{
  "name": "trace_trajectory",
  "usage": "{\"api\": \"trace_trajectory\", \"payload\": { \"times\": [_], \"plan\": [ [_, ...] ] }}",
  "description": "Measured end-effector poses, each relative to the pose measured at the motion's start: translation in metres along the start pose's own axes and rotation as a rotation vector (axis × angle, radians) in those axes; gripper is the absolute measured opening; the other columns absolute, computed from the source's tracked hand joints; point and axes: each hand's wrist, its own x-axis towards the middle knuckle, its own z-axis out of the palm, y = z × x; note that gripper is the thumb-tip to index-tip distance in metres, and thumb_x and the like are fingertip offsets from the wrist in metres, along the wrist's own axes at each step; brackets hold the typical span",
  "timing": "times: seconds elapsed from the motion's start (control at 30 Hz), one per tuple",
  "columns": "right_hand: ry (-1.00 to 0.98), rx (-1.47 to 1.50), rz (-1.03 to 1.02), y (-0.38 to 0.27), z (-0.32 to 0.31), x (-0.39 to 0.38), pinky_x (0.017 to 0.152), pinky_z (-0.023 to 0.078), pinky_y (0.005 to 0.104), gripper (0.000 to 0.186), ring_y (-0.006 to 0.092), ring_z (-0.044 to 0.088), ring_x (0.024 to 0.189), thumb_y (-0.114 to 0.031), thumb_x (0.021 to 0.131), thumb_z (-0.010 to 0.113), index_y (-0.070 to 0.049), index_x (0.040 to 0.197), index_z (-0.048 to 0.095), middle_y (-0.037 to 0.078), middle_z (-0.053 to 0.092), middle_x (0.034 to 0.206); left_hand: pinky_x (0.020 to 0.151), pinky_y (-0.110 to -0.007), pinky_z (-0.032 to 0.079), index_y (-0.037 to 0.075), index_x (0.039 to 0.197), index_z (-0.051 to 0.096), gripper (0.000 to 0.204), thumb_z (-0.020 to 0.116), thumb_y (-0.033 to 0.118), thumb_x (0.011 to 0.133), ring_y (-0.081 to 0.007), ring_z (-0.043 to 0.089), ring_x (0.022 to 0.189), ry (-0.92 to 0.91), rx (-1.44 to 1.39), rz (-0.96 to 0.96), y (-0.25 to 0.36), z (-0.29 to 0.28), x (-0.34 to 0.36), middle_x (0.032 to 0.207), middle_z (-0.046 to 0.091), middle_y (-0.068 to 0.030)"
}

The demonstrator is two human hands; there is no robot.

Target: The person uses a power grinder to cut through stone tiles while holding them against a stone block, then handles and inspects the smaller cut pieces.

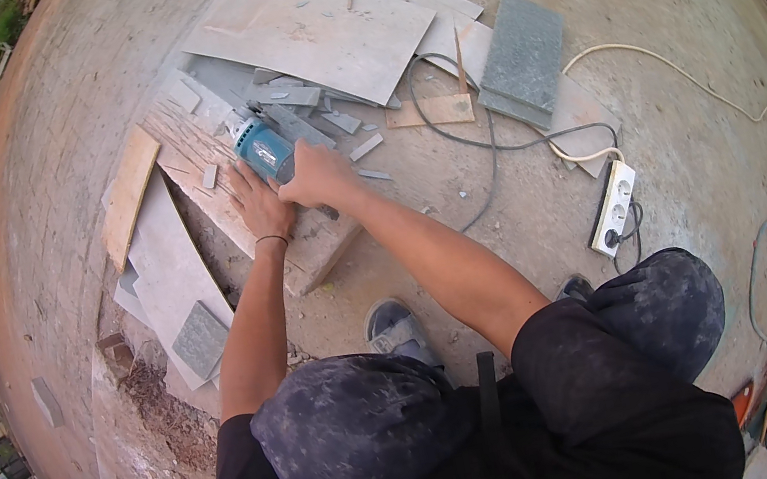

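My right hand (320,177) is wrapped round the rear of a teal angle grinder (263,148). The tool's silver head points away from me, over a long, dusty slab (317,253) whose top is scored with many cuts. Beside the grinder, my left hand (258,205) lies flat on the slab with its fingers stretched out. What lies under its palm, if anything, is hidden. Just right of the grinder are several narrow cut strips of grey tile (344,122). A small offcut (210,176) rests on the slab left of my fingers. The grinder's disc cannot be made out.
A large pale tile sheet (309,34) lies beyond the grinder, with dark grey stone tiles (523,54) to its right. A black cable (496,160) loops near a white power strip (617,205). Boards and tiles (166,240) lean at left, beside rubble (153,410).
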Motion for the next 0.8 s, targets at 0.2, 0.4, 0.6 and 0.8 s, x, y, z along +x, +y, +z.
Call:
{"api": "trace_trajectory", "payload": {
  "times": [0.2,0.4,0.6,0.8],
  "plan": [
    [-0.009,0.022,-0.005,0.000,-0.002,-0.004,0.091,0.054,0.0460,0.067,0.0443,0.067,0.103,-0.039,0.071,0.076,0.007,0.114,0.055,0.031,0.068,0.107,0.122,-0.053,0.012,-0.001,0.158,0.016,0.069,0.042,0.030,0.102,-0.0355,0.018,0.152,-0.002,0.007,-0.007,-0.001,-0.001,0.001,0.164,0.014,-0.0228],
    [0.003,0.013,-0.006,0.002,-0.001,-0.007,0.091,0.054,0.0457,0.065,0.0441,0.068,0.102,-0.032,0.067,0.075,0.008,0.114,0.055,0.031,0.068,0.107,0.122,-0.054,0.013,-0.001,0.158,0.016,0.068,0.043,0.028,0.102,-0.0360,0.018,0.152,-0.011,0.009,-0.011,0.001,-0.003,0.001,0.164,0.015,-0.0229],
    [0.004,0.024,-0.010,0.004,-0.003,-0.013,0.091,0.055,0.0455,0.064,0.0443,0.067,0.103,-0.028,0.065,0.075,0.009,0.113,0.055,0.031,0.068,0.106,0.122,-0.054,0.014,-0.001,0.157,0.017,0.068,0.043,0.029,0.102,-0.0363,0.020,0.151,-0.023,0.014,-0.025,0.005,-0.005,0.001,0.164,0.015,-0.0228],
    [0.003,0.040,-0.006,0.002,-0.006,-0.020,0.093,0.054,0.0454,0.062,0.0441,0.067,0.105,-0.024,0.064,0.075,0.010,0.112,0.055,0.031,0.068,0.108,0.122,-0.054,0.015,0.000,0.157,0.019,0.068,0.043,0.030,0.102,-0.0371,0.022,0.151,-0.005,0.001,-0.019,0.001,-0.003,0.001,0.164,0.017,-0.0224]
  ]
}}
